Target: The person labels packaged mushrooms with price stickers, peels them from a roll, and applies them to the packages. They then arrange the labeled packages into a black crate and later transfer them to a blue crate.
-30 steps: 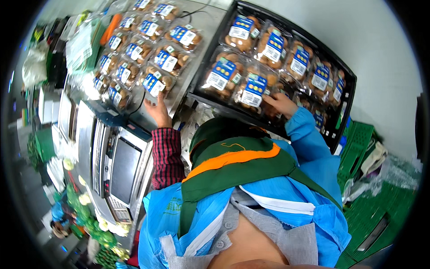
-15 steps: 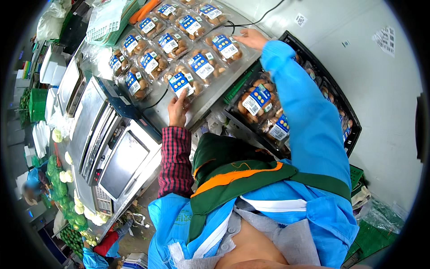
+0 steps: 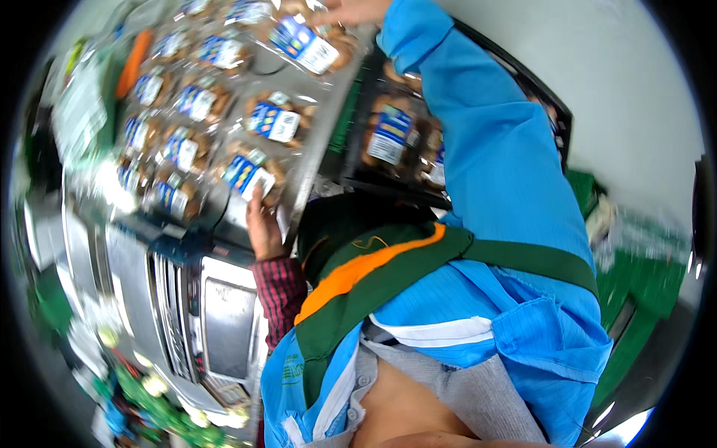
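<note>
left hand (image 3: 263,224) fingers pressed on pack (image 3: 250,173), 10 o'clock | right hand (image 3: 351,11) 12 o'clock, fingers unclear | packs could slide off tray (image 3: 317,142) edge

The person's left hand (image 3: 263,228) is raised in front of the chest on a bent arm in a dark red checked sleeve, fingers pointing up and away, palm turned from the camera; whether its grip is closed cannot be told. The right arm, in a bright blue sleeve, is stretched far up and forward. The right hand (image 3: 351,10) sits at the picture's top edge, partly cut off and blurred, fingers extended leftward.
</note>
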{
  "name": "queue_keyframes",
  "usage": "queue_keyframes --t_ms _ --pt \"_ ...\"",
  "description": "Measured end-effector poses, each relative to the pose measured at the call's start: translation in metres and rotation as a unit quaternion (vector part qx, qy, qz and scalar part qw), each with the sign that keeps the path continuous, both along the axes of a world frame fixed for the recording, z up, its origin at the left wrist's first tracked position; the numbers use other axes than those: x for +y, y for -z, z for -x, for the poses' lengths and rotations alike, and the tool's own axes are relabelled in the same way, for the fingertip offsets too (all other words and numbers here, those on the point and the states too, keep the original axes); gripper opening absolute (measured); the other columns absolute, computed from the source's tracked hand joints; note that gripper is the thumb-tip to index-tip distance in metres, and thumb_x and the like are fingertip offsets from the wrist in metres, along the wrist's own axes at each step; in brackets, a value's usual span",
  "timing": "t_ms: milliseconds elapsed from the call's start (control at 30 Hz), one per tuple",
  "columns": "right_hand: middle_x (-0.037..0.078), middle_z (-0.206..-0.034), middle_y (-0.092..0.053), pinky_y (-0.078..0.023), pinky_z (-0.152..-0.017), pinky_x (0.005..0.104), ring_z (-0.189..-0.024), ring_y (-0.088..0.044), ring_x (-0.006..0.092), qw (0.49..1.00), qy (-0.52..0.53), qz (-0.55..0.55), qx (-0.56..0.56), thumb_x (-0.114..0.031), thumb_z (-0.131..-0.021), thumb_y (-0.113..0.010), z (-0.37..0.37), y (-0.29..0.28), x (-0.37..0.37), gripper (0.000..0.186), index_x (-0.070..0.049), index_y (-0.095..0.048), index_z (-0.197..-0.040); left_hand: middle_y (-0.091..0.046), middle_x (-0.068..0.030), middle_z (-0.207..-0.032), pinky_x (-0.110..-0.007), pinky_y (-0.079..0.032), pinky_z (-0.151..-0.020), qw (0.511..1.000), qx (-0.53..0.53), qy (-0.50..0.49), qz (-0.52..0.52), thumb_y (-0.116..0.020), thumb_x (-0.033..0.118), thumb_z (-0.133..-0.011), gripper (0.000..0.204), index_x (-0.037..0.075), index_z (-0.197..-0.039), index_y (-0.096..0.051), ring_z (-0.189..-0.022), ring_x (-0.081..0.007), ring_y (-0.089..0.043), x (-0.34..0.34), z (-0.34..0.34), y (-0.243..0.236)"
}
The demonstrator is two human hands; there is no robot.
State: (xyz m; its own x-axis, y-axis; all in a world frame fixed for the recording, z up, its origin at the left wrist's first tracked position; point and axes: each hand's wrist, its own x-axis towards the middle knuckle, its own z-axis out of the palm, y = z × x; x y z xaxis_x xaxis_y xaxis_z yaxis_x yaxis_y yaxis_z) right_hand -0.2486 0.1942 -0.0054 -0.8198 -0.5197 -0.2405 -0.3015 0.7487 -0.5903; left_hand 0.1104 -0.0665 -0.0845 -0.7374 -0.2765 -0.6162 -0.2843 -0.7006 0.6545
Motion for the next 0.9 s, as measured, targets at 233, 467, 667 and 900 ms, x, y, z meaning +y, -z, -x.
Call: queue_keyframes --t_ms 233,467,667,900 --pt "0.011 -0.1 -0.063 -0.047 -0.073 0.031 -0.091 -0.057 0.017 0.958 0.261 0.109 -0.051 -0.057 -0.085 -0.057 -0.216 -0.123 0.245 0.066 0.0 -0.058 -0.119 -0.055 -0.0046 -0.122 -0.035 -0.037 -0.097 0.994 0.081 0.066 0.009 -0.058 0.031 -0.091 0.044 0.005 -0.126 -0.048 -0.11 -0.017 -0.052 0.025 -0.024 -0.054" --pt "0.007 -0.115 -0.059 -0.045 -0.088 0.0281 -0.104 -0.054 0.0146 0.787 0.455 0.296 -0.294 -0.034 -0.09 -0.061 -0.391 -0.04 0.315 0.053 0.002 -0.05 -0.128 -0.055 -0.0074 -0.126 -0.04 -0.038 -0.099 0.958 0.186 0.213 -0.056 -0.059 0.028 -0.09 0.052 0.004 -0.132 -0.042 -0.113 -0.0219 -0.053 0.08 0.019 -0.086" --pt "0.009 -0.117 -0.058 -0.047 -0.078 0.0272 -0.096 -0.056 0.014 0.766 0.427 0.31 -0.368 -0.03 -0.092 -0.059 -0.389 0.018 0.304 0.052 0.003 -0.048 -0.13 -0.056 -0.0072 -0.122 -0.038 -0.04 -0.097 0.913 0.224 0.324 -0.103 -0.06 0.027 -0.088 0.05 0.001 -0.128 -0.046 -0.112 -0.0221 -0.054 0.17 0.043 -0.108" --pt "0.022 -0.095 -0.067 -0.048 -0.077 0.0385 -0.09 -0.063 0.03 0.881 0.386 0.196 -0.191 -0.044 -0.084 -0.063 -0.391 0.055 0.305 0.053 0.003 -0.064 -0.108 -0.058 -0.0068 -0.117 -0.035 -0.044 -0.092 0.804 0.123 0.536 -0.226 -0.059 0.019 -0.089 0.041 0.002 -0.124 -0.048 -0.106 -0.0197 -0.057 0.297 0.04 -0.122"
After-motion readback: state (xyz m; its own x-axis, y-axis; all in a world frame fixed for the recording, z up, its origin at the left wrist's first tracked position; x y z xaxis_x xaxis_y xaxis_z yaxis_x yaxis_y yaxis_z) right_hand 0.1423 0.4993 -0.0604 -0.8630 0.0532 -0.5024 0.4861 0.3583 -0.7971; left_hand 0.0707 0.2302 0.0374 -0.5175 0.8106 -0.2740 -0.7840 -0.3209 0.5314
